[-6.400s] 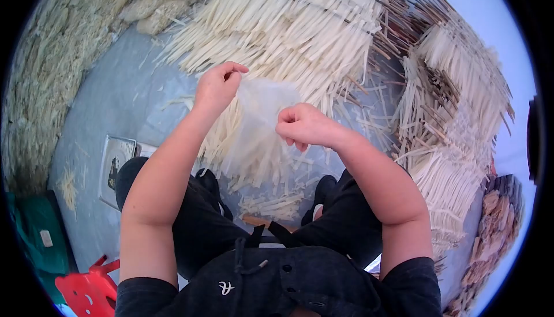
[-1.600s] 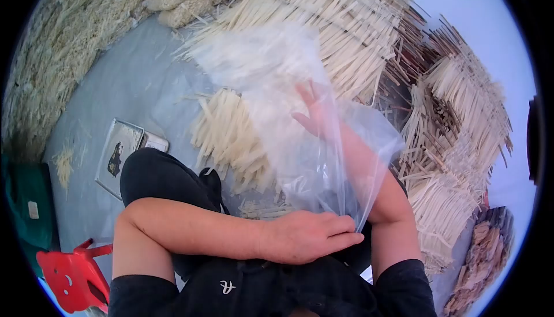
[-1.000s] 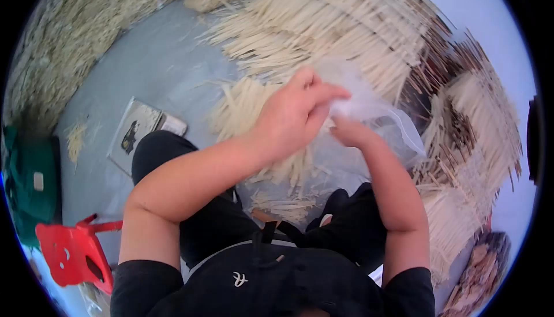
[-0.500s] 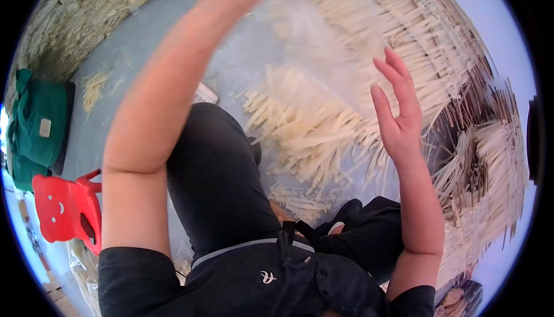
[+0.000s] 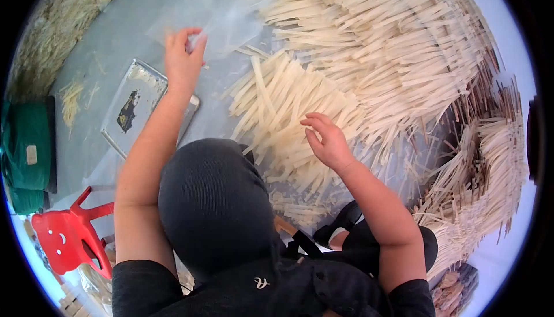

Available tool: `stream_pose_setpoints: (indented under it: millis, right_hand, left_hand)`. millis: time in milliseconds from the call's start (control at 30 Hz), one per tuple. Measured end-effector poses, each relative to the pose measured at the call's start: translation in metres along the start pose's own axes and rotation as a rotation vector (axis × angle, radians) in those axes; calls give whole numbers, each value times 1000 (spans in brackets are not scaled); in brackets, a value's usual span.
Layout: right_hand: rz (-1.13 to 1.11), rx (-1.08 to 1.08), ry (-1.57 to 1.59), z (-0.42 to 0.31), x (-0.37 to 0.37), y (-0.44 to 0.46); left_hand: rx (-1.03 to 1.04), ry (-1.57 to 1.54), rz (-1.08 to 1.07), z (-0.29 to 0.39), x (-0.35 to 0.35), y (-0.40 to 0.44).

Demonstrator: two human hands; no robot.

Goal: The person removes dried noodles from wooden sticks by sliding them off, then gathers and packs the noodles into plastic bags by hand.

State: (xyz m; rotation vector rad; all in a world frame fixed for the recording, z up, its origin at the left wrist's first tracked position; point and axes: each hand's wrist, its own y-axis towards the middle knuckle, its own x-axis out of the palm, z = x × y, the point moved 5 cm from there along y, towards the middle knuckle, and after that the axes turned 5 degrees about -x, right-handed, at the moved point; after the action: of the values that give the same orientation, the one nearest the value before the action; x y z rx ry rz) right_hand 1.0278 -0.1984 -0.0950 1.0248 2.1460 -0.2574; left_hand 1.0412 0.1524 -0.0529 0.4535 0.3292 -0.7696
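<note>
My left hand (image 5: 184, 60) is reaching forward on the left, fingers curled and slightly blurred. It is closed on a clear plastic sheet (image 5: 225, 20), which spreads loosely beyond it over the grey floor covering. On the right, my right hand (image 5: 327, 143) hovers over a loose pile of pale flat strips (image 5: 283, 95). Its fingers are apart, with nothing held in them. Farther out lies a broad layer of similar strips (image 5: 375, 40), many roughly side by side. A worn metal tray (image 5: 147, 83) rests under my left forearm, partly hidden by it.
A red stool (image 5: 66, 236) with a smiling face stands at the left, below a green bag (image 5: 29, 149). Shredded pale material (image 5: 63, 34) is heaped at the upper left. More strips and thin brown sticks (image 5: 485, 161) are stacked along the right. My bent knee (image 5: 216, 196) rises between my arms.
My left hand has drawn the plastic sheet leftward off the strips, uncovering them. My right hand has moved left and lower, over the pile. The metal tray has come into fuller view.
</note>
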Motion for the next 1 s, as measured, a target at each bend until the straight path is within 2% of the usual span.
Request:
stream_pose_setpoints:
  millis: [167,233,267,333,367,433,467,533,567,633,700,767,800,833,900,933,1000]
  right_hand:
    - [-48,181,105,44,24,-10]
    - [-35,203,109,63,30,-15]
    - [-17,210,107,72,33,-18]
    - [21,316,181,88,40,-25]
    - [65,411,250,95,42,-28]
    - [59,442,267,100,47,-30]
    - [57,467,278,103,49,-30]
    - [73,401,229,102,49,-25]
    - [91,331,179,99,48,-23]
    - [162,333,67,98,39,-23]
    - [233,333,-59,103,29,-30]
    - [427,498,-115,127,17,-57]
    - [453,622,-55,142,14,-75]
    - [464,640,-68,151,13,-89]
    - [716,1081,170,179,14,-135]
    - [731,1092,158,186,13,-143]
    - [791,1459,266,204,20,-173]
  left_hand:
    - [-200,176,-91,-93,45,-11]
    - [-16,463,-140,-98,57,-16]
    - [-21,468,-152,-96,60,-20]
    - [403,662,-57,-66,68,-37]
    - [401,665,-66,-66,72,-43]
    - [533,512,-458,-67,96,-63]
    - [530,512,-463,-71,105,-68]
    - [-2,378,-845,-112,136,-86]
    - [-4,375,-856,-130,147,-89]
    - [-20,444,-657,-170,165,-77]
    - [-29,472,-661,-193,183,-62]
    - [-21,496,-664,-198,200,-49]
    - [-91,562,-686,-200,208,-44]
    - [-160,630,-709,-199,215,-42]
    - [-164,652,-798,-185,228,-45]
    - [-180,687,-862,-182,235,-51]
    - [-112,694,-872,-175,245,-63]
